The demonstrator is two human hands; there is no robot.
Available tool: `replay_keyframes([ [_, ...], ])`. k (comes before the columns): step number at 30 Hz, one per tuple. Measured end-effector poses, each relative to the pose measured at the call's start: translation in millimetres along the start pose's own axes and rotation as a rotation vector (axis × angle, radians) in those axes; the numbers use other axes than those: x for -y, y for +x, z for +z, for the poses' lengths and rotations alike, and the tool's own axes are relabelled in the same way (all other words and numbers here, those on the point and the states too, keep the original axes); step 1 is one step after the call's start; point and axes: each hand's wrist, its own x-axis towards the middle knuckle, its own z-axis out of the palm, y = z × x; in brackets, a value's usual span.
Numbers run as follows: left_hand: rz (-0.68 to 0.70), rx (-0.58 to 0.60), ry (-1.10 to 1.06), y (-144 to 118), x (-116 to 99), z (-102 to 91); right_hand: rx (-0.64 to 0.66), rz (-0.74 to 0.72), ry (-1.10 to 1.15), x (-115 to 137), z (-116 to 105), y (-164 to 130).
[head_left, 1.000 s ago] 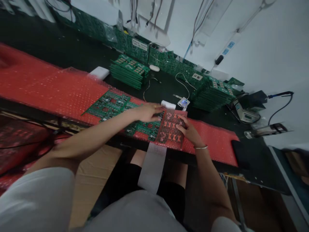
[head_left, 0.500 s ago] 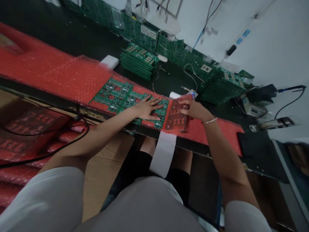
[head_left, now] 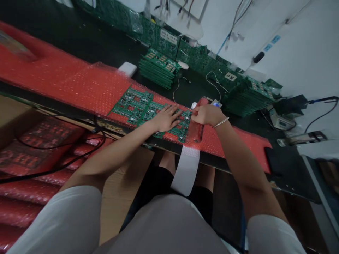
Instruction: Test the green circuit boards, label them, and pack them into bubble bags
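An electronics assembly workshop: stacked green circuit boards (head_left: 159,68), red bubble wrap (head_left: 79,84), a soldering station (head_left: 282,121).

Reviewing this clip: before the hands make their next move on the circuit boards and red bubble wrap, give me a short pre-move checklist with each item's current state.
1. Left hand flat on the green circuit boards, pinning them: ok.
2. Right hand gripping the raised flap of red bubble wrap: ok.
3. Boards lying on the red wrap sheet, not past the bench edge: ok.
4. Flap lined up squarely with the boards: cannot tell, it is blurred.
5. White cable and small white device clear of the flap: cannot tell, the device sits just behind the right hand.
6. White strip hanging over the bench edge, unsecured: not ok.
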Motion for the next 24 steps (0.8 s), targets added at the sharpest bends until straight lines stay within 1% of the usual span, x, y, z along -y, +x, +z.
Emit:
replay_keyframes([
  [2,-0.094,-0.029,0.043,-14.7,3.9,-2.7,0.028,0.004,0.019,5.1,-1.7,5.8],
  [5,-0.106,0.022,0.088,-28.3,8.3,-6.7,0.03,-0.043,0.047,20.0,-4.3,15.8],
  [7,-0.106,0.042,0.088,-29.9,10.4,-8.9,0.003,-0.07,0.066,34.7,-5.0,21.9],
  [10,-0.107,0.056,0.064,-26.9,15.8,-11.1,-0.028,-0.049,0.083,59.1,-3.7,30.4],
  [13,-0.101,0.059,0.019,-24.4,27.7,-11.7,-0.001,-0.049,0.065,81.7,0.1,41.6],
  [15,-0.092,0.037,-0.048,-24.4,38.0,-12.6,0.035,-0.06,0.051,94.8,3.4,50.1],
  [17,-0.092,-0.016,-0.15,-26.3,46.5,-15.6,0.052,-0.052,0.075,104.2,7.6,56.4],
  [19,-0.113,-0.115,-0.242,-31.2,48.7,-20.8,0.026,-0.035,0.154,106.0,13.7,56.6],
  [20,-0.114,-0.161,-0.276,-35.1,46.5,-23.6,-0.015,-0.023,0.214,102.8,18.2,53.5],
  [22,-0.07,-0.205,-0.314,-45.1,35.6,-27.6,-0.152,0.027,0.353,88.1,31.7,41.2],
  [24,-0.012,-0.19,-0.293,-55.7,19.0,-27.4,-0.335,0.132,0.498,65.7,51.2,24.3],
])
